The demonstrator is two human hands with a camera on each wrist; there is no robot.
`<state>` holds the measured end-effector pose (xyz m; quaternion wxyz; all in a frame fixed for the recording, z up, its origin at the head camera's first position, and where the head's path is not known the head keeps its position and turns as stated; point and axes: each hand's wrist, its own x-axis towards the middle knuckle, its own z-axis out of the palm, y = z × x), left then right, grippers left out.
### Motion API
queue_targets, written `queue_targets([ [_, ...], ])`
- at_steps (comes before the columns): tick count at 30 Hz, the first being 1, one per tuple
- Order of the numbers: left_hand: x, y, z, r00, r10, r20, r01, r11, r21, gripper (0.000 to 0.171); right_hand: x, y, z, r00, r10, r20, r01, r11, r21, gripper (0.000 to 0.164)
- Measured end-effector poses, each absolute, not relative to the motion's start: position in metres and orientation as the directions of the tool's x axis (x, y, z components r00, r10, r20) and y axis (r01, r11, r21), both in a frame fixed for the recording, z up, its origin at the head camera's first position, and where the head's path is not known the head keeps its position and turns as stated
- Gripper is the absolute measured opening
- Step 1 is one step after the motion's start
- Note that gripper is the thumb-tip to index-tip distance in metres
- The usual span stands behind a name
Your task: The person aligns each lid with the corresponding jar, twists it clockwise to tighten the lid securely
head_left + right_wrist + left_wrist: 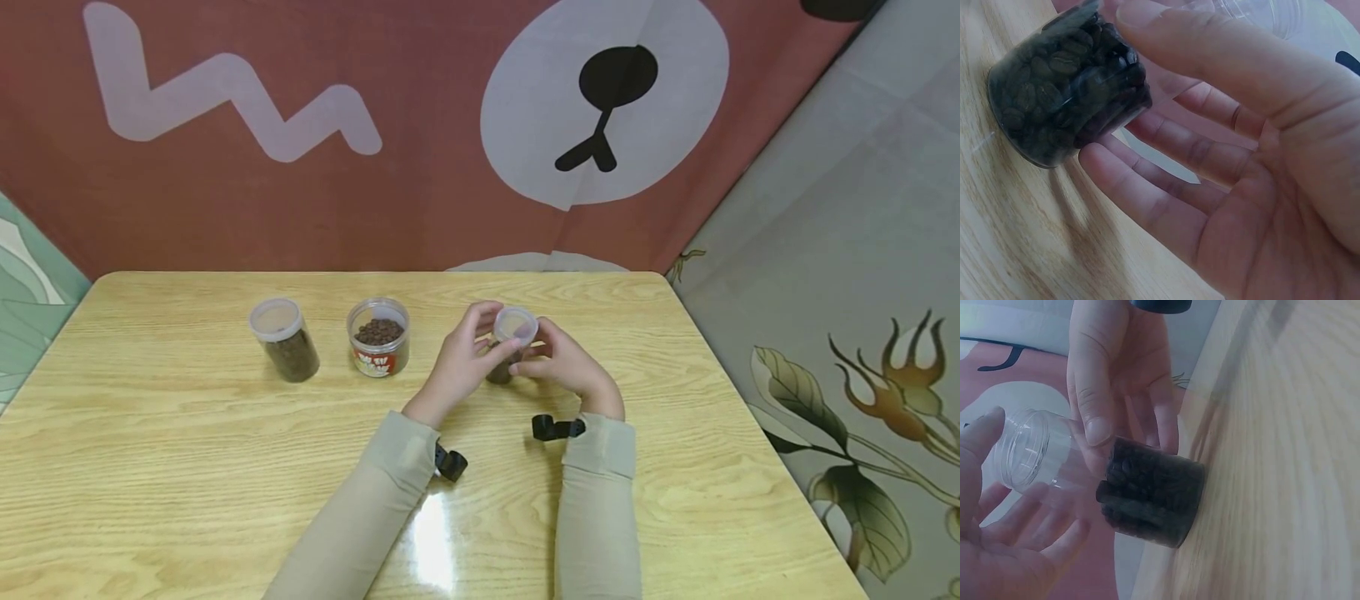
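Observation:
A clear plastic jar (516, 325) stands between both hands on the right half of the table. Dark coffee beans (1054, 75) fill its lower part, while the upper part is see-through up to a threaded rim. My left hand (467, 354) holds the jar near its top, thumb across the front of the rim and fingers behind. On the opposite side, my right hand (566, 364) grips the jar lower down, its thumb (1094, 412) just above the beans. The jar's base is right at the tabletop in the left wrist view.
Left of the hands stands a wide clear jar (378, 362) of brown pellets with a red label. Farther left is a taller jar (292, 354) with a whitish top and dark contents. The wooden table (187, 467) meets a bear-print cloth (315, 217) at the back.

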<state>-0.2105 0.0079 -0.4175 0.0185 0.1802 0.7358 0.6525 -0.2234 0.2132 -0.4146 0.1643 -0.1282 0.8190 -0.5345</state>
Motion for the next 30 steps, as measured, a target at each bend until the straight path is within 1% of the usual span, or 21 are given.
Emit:
queue_targets([
  [6, -0.211, 0.007, -0.418, -0.93, 0.302, 0.209, 0.243, 0.079, 0.967, 0.054, -0.223, 0.213, -0.414, -0.918, -0.375, -0.13, -0.038, 0.41, -0.912, 0.069],
  [13, -0.215, 0.005, -0.42, -0.91, 0.347, 0.229, 0.253, 0.026, 0.967, 0.053, -0.223, 0.213, -0.415, -0.92, -0.374, -0.12, -0.05, 0.416, -0.908, 0.067],
  [22, -0.217, 0.0, -0.424, -0.892, 0.396, 0.217, 0.261, 0.06, 0.963, 0.053, -0.222, 0.214, -0.416, -0.918, -0.379, -0.113, -0.058, 0.412, -0.909, 0.068],
  [30, -0.217, -0.004, -0.426, -0.882, 0.408, 0.236, 0.276, 0.043, 0.96, 0.051, -0.223, 0.214, -0.416, -0.916, -0.385, -0.113, -0.056, 0.4, -0.915, 0.066],
])
